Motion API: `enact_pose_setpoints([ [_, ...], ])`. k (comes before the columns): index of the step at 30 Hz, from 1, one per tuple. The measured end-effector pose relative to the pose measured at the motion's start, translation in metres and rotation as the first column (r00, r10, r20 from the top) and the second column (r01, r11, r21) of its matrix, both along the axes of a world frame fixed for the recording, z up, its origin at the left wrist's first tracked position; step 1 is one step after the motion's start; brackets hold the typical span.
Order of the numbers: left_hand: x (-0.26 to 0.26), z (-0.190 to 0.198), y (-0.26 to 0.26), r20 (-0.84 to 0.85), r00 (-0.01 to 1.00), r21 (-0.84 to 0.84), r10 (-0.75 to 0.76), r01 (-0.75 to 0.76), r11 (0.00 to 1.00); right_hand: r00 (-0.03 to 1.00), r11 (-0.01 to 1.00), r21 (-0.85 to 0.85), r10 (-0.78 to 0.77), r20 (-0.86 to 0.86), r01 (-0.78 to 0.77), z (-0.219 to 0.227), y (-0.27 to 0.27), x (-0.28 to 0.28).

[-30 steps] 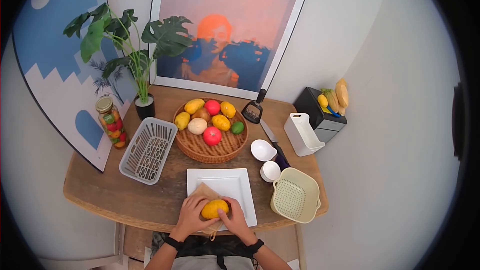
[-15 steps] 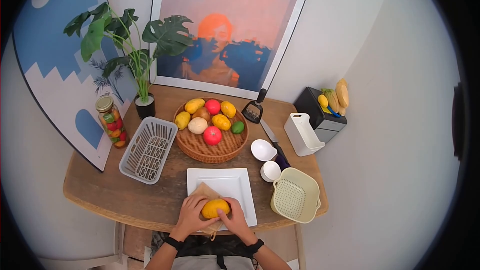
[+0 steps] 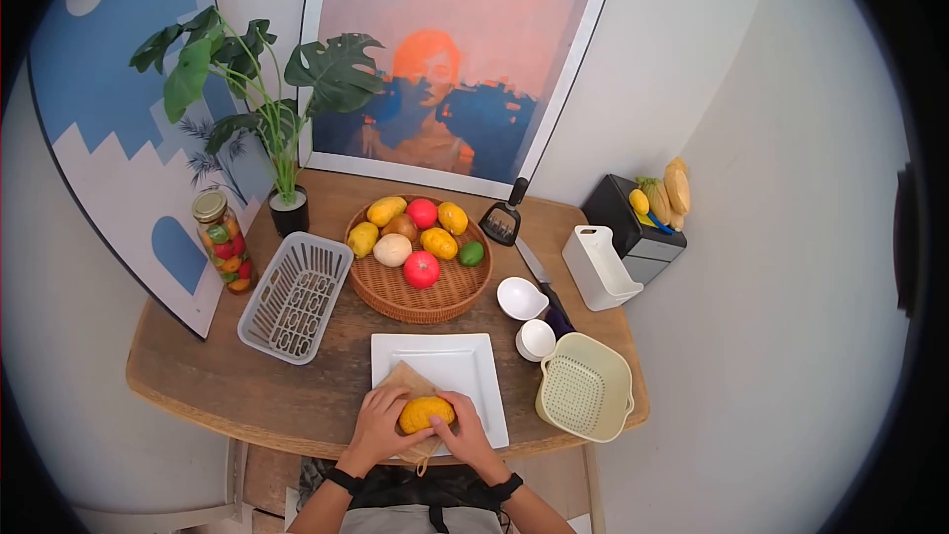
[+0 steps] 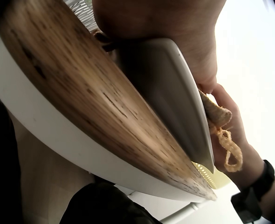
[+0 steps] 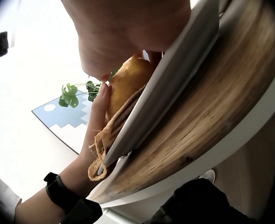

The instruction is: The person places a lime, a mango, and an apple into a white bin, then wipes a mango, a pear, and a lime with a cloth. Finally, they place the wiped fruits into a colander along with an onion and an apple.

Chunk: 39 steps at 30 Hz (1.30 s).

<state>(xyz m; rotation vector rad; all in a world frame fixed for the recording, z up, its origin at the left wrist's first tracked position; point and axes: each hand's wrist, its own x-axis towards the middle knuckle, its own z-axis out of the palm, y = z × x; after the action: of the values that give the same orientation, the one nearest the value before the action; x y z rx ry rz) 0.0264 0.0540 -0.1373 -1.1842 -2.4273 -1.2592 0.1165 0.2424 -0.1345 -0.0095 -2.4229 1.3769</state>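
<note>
A yellow oval fruit (image 3: 426, 415) with a bumpy skin sits between my two hands at the near edge of the table. My left hand (image 3: 378, 424) holds it from the left, fingers bent over its far side. From the right, my right hand (image 3: 468, 427) grips it, thumb across the near side. Beneath the fruit lies a tan folded cloth (image 3: 404, 376) on a square white plate (image 3: 478, 362). The cloth's hanging loop (image 5: 97, 164) droops over the plate's near rim in the right wrist view. My left palm hides the fruit in the left wrist view.
Beyond the plate stands a wicker basket (image 3: 419, 308) of assorted fruit. A grey plastic basket (image 3: 259, 310) and a filled jar (image 3: 225, 247) are at left. On the right are white bowls (image 3: 519, 297), a knife (image 3: 532, 259), a masher (image 3: 501, 224) and a cream basket (image 3: 587, 386).
</note>
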Motion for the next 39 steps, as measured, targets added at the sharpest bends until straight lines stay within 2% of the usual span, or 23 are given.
enact_pose_setpoints([
  [16,0.0014,0.0036,-0.0013,0.019,1.000,0.020,0.002,-0.002,1.000,1.000,0.999,0.044,0.018,-0.002,-0.017,-0.0040,0.0027,-0.0006],
  [39,0.0005,-0.0005,-0.0021,0.016,1.000,0.039,-0.016,0.015,0.999,1.000,1.000,0.009,-0.015,-0.004,0.015,-0.0044,0.0012,0.0021],
])
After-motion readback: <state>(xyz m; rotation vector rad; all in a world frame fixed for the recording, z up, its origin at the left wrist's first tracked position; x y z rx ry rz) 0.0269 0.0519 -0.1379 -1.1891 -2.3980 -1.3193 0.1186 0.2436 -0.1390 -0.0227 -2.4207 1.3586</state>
